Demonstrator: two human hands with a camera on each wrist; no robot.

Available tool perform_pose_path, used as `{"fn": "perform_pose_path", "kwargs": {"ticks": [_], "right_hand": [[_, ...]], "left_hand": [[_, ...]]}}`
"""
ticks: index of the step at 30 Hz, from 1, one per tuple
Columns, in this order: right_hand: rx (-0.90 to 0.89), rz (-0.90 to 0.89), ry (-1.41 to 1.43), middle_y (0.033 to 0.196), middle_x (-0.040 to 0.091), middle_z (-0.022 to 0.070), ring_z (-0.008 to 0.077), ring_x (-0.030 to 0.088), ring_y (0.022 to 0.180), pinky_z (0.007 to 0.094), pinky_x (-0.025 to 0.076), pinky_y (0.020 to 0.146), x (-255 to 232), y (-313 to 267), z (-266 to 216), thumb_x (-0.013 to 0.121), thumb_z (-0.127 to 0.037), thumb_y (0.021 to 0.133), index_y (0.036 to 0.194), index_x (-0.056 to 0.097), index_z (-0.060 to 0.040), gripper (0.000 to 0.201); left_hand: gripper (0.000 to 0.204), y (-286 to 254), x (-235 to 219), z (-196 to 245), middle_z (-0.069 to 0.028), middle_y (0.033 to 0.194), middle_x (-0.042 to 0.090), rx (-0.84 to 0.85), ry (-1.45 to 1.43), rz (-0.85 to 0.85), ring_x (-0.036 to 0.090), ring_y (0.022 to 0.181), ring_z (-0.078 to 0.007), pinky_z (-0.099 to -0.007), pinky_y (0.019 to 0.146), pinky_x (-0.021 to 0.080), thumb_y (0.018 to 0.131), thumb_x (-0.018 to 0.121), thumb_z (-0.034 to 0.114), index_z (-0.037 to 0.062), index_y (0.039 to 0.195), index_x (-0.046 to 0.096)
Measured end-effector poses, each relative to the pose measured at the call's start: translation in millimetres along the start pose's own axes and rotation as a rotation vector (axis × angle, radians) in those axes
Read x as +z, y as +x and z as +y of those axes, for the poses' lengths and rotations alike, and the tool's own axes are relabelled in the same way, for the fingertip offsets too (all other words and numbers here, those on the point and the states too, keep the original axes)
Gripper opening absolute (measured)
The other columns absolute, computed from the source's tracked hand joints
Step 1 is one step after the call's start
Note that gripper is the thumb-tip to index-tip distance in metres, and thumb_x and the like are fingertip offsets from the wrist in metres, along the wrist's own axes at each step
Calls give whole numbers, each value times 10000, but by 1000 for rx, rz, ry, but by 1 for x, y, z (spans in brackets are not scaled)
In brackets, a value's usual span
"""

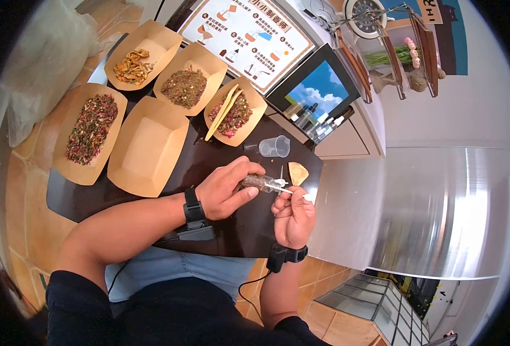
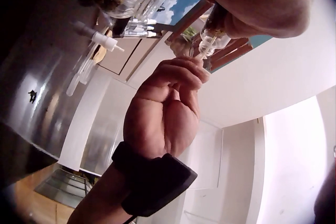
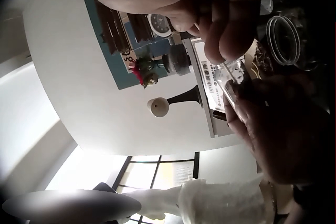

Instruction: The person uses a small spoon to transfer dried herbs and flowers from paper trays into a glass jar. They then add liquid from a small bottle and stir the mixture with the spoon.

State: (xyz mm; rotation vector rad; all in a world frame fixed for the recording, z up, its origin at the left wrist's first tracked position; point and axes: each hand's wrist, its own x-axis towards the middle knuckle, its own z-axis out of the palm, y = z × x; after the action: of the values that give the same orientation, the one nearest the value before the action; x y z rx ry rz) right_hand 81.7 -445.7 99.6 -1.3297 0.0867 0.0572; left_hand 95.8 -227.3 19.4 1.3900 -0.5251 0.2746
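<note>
My left hand [image 1: 229,187] holds a small clear bottle [image 1: 259,183] lying on its side, with dark dried plant bits in it and its mouth toward the right hand. With thumb and fingertips my right hand [image 1: 295,216] pinches a thin pale stick [image 1: 279,188] that reaches to the bottle's mouth. In the left wrist view, the stick runs from the right fingertips [image 2: 191,69] up to the bottle neck [image 2: 209,41]. A white nozzle piece [image 2: 105,41] shows over the dark table beside them. Just beyond the hands lies a folded tan paper [image 1: 297,173].
A clear plastic cup [image 1: 274,146] stands on the dark table [image 1: 209,153]. Several paper trays [image 1: 148,147] fill its far left, most with dried petals or herbs; yellow tongs [image 1: 224,112] lie across one. Small bottles [image 1: 312,121] stand by a screen [image 1: 318,86] behind, beside a printed board [image 1: 240,34].
</note>
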Motion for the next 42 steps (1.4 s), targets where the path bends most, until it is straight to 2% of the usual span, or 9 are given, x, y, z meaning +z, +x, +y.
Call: {"fn": "perform_pose_path", "kwargs": {"ticks": [19,21,25,27,28,30,34,36,42], "right_hand": [[-27,-4,9,948,715,83,180,652,762,341,522,679,-4,0,-5,585,-247,1148,1134,650,-40,217],[-40,9,47,940,733,112,210,696,756,367,579,683,-7,1,-4,592,-234,1146,1151,661,-12,232],[-50,9,42,941,732,109,207,695,754,365,577,682,-10,2,-3,584,-229,1149,1145,661,-13,229],[-49,18,55,942,733,110,205,696,755,363,576,680,-12,3,-2,579,-227,1151,1140,660,-16,227],[-50,18,56,942,733,110,205,696,755,363,576,680,-13,3,-2,579,-227,1151,1140,660,-16,227],[-41,6,14,950,718,79,183,654,781,343,522,693,-13,3,-3,573,-232,1154,1154,650,-51,197],[-39,14,20,948,719,81,186,655,781,344,525,696,-15,3,-3,577,-230,1152,1155,651,-53,193],[-56,30,67,937,744,117,209,701,753,361,580,680,-17,4,-2,579,-228,1151,1151,660,-20,223],[-61,38,72,929,748,123,211,700,748,364,576,676,-18,4,-3,587,-231,1148,1165,671,-21,227]], "left_hand": [[374,1,-1,2,-194,1057,589,-27,-12,15,631,909,-415,-468,806,521,1038,646,214,17,1347,570],[371,1,-1,2,-195,1056,589,-21,-14,20,632,911,-412,-465,806,520,1039,645,214,16,1343,570],[365,2,0,3,-192,1052,588,-28,1,14,629,911,-408,-462,806,519,1040,645,211,15,1339,572],[377,1,1,0,-162,1028,587,-11,-14,23,592,894,-334,-429,815,492,1055,637,240,17,1352,576],[377,1,1,0,-162,1028,587,-11,-14,22,592,894,-334,-429,815,492,1055,637,240,17,1352,576],[360,1,1,1,-186,1043,580,-8,-7,24,614,896,-394,-454,796,511,1040,647,210,16,1335,575],[362,1,1,0,-184,1043,579,-4,0,27,612,892,-387,-452,791,508,1042,648,213,16,1336,574],[363,1,1,-1,-181,1043,577,2,-3,30,610,890,-382,-452,790,508,1043,649,213,15,1338,574],[363,2,2,-1,-173,1029,570,10,-4,44,602,874,-370,-441,778,502,1042,653,214,11,1333,579]]}}
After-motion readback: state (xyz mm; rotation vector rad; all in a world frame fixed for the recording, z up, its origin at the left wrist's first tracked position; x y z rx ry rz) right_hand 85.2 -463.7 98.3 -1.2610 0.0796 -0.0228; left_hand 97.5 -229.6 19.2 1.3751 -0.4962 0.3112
